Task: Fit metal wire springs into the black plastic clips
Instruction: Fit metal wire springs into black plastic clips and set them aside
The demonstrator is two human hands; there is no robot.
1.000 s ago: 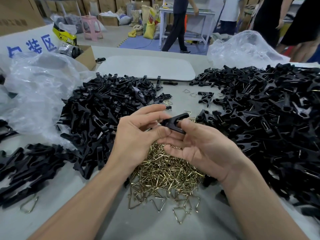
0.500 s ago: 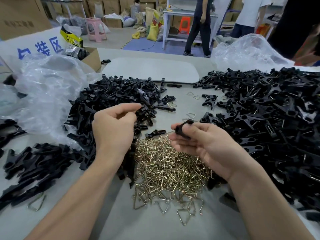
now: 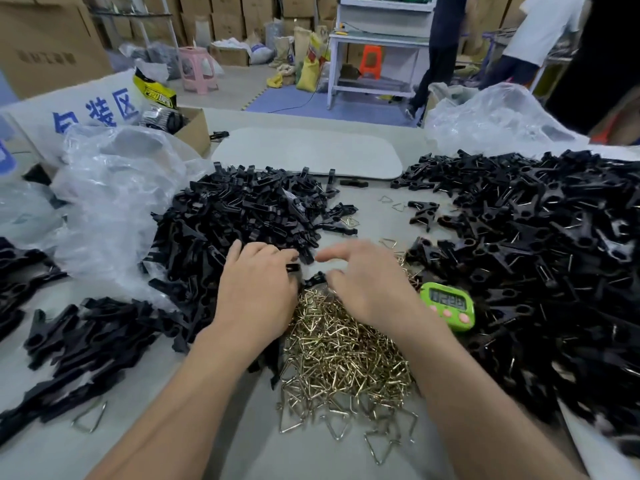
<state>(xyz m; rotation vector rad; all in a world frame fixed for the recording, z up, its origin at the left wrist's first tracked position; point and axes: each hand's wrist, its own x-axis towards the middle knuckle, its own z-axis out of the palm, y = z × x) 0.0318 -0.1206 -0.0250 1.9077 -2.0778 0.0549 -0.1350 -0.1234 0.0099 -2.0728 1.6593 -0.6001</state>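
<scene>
Hands meet over heaped springs, between two clip piles.
Gold, triangular wire springs lie mid-tabletop. The left hand has its fingers curled round a black clip at the left pile edge. The right hand has its fingers spread and blurred. A green timer borders the right pile.

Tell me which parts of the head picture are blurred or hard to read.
Head view: the right hand has motion-smeared fingers; the left hand looks sharper; the green timer shows digits too soft to read; the right clip pile smears toward the frame edge.
</scene>
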